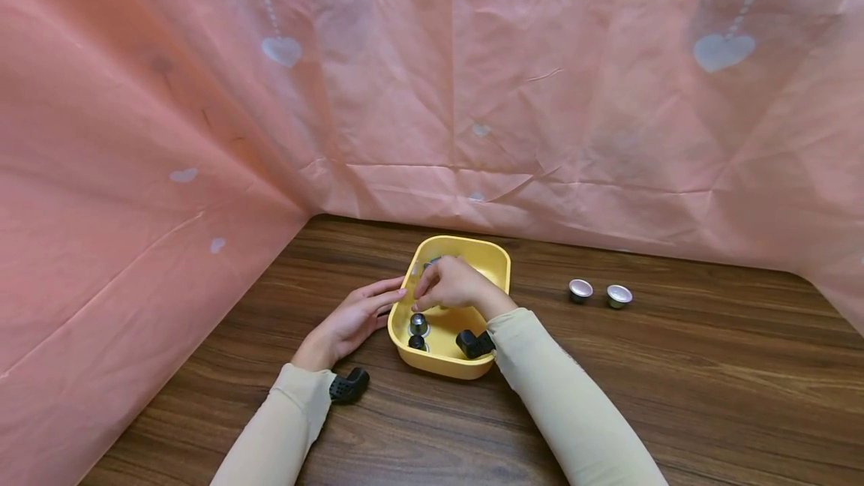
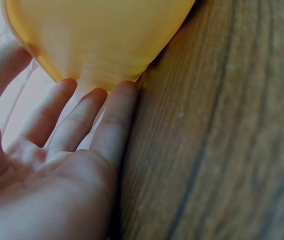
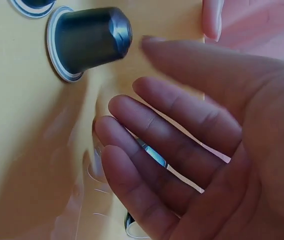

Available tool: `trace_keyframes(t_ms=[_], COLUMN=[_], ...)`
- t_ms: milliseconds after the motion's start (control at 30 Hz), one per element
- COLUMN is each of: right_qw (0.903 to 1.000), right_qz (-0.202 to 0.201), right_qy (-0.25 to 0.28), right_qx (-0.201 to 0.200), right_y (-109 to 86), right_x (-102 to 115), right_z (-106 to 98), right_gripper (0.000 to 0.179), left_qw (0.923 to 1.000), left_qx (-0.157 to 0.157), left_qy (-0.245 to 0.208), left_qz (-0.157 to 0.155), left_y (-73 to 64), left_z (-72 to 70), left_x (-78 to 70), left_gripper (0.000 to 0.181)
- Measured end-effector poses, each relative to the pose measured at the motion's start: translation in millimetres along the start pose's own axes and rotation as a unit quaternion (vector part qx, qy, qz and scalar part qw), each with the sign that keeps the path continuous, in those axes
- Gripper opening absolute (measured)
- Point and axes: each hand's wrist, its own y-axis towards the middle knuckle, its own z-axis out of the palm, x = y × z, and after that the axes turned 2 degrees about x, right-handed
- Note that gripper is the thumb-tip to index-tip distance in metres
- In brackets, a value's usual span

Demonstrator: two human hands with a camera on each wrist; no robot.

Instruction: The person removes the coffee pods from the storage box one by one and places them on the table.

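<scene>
A yellow plastic tub (image 1: 448,367) stands on the table, with my left hand (image 1: 351,325) beside its left wall. In the left wrist view, straight fingertips touch the outside of the tub (image 2: 112,45). My right hand (image 1: 455,285) reaches into the tub, its fingers loosely bent with nothing between them. Just beyond the thumb tip, a dark coffee capsule (image 3: 89,42) stands on its rimmed end. Next to it is a black capsule (image 1: 416,343). Another capsule (image 1: 430,262), partly hidden by the right hand, lies toward the tub's far left.
To the right of the tub, two coffee capsules, one (image 1: 580,290) beside the other (image 1: 619,296), stand with their pale lids up on the wooden table (image 1: 675,373). Pink cloth (image 1: 574,133) with heart prints hangs behind and along the left.
</scene>
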Motion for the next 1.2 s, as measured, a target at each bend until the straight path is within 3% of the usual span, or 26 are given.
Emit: trace_keyframes(t_ms=[267,633,933,1200], right_qw=[0.9987,0.9975,0.9986,0.9974], right_qz=[-0.006,-0.021,-0.020,-0.011], right_qy=[0.028,0.044,0.019,0.039], right_qx=[0.042,0.052,0.046,0.060], right_y=[0.6,-2.0,-2.6,-3.7], right_x=[0.9,3.4,4.9,4.3], right_z=[1.9,3.8,3.9,4.6], right_gripper=[0.021,0.003,0.005,0.003], left_qw=[1.0000,1.0000,0.9999,1.0000], left_qx=[0.000,0.000,0.004,-0.002], left_qy=[0.005,0.007,0.009,0.004], left_qz=[0.001,0.005,0.011,0.004], left_y=[-0.3,1.5,2.7,2.2], left_z=[-0.8,-1.3,-2.2,-0.9], left_x=[0.4,2.7,3.6,2.2], left_gripper=[0.055,0.054,0.055,0.054])
